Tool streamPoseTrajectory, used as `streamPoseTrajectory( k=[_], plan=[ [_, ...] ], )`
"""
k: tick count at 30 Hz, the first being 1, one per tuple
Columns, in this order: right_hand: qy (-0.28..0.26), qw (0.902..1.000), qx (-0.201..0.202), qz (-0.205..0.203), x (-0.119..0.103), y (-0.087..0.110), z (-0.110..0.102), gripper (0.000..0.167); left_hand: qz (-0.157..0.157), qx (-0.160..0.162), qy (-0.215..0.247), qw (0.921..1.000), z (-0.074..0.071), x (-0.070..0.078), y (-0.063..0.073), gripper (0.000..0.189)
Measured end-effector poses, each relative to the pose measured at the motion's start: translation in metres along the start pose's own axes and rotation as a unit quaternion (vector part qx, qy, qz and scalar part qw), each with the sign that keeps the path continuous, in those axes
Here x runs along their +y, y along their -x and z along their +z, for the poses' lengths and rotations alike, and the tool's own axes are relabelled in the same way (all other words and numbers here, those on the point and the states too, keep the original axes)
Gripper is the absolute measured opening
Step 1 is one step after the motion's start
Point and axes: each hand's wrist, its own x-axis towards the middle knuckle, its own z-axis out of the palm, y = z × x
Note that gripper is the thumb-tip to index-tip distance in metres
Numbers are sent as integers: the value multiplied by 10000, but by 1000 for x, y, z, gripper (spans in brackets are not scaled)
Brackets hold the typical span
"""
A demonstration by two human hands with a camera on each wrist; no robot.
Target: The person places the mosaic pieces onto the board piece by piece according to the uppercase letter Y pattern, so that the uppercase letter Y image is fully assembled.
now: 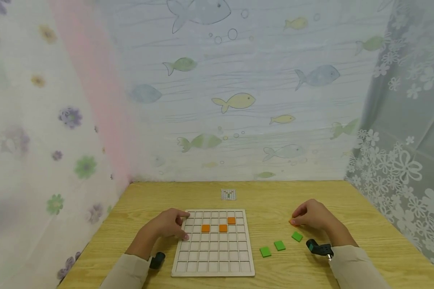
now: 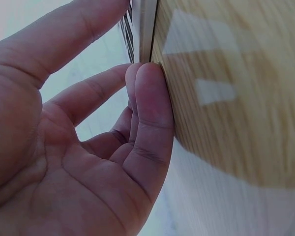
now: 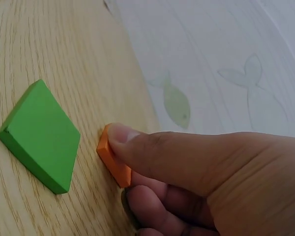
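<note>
My right hand (image 1: 312, 214) pinches an orange square tile (image 3: 114, 164) between thumb and fingers, low over the wooden table; the thumb covers part of its face. Near this hand lies a green tile (image 3: 42, 140), with two more green tiles (image 1: 279, 245) in a slanting row toward the board. On the pale gridded board (image 1: 217, 269), three orange tiles (image 1: 205, 228) sit in cells of the upper rows. My left hand (image 1: 170, 224) rests at the board's left edge, thumb and index finger spread along it. The left wrist view shows its other fingers bent against the board's side.
A small printed card (image 1: 228, 194) with a grid pattern lies behind the board on the wooden table (image 1: 159, 194). Fish-patterned curtain (image 1: 235, 120) hangs at the table's back edge, with flowered curtains on both sides. Dark wrist devices (image 1: 318, 248) sit by each sleeve.
</note>
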Motion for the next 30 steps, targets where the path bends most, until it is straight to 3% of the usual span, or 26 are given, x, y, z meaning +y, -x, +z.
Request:
streamPoseTrajectory(
  k=[13, 30],
  plan=[
    [-126, 9999, -46, -72, -8, 1, 2, 18, -192, 83, -113, 9997, 1, 2, 0, 76],
    [31, 9999, 89, -60, -14, 0, 3, 21, -49, 41, -116, 9999, 1, 0, 1, 77]
  ],
)
